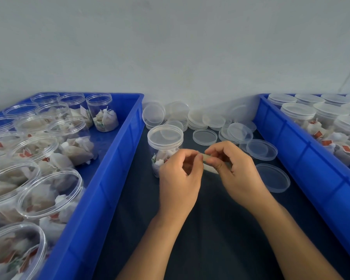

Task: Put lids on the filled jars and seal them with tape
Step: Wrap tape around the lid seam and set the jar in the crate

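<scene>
Over the dark bench [200, 229], the left hand [179, 178] and the right hand [235, 168] meet with fingers curled, both pinching a small pale strip of tape [207, 157] between them. Just behind the left hand stands the filled jar [164, 150], upright with its clear lid [165, 135] on. Loose lids [206, 122] lie scattered by the wall, between the left blue crate [109, 178] of open jars and the right blue crate [303, 150] of lidded ones.
</scene>
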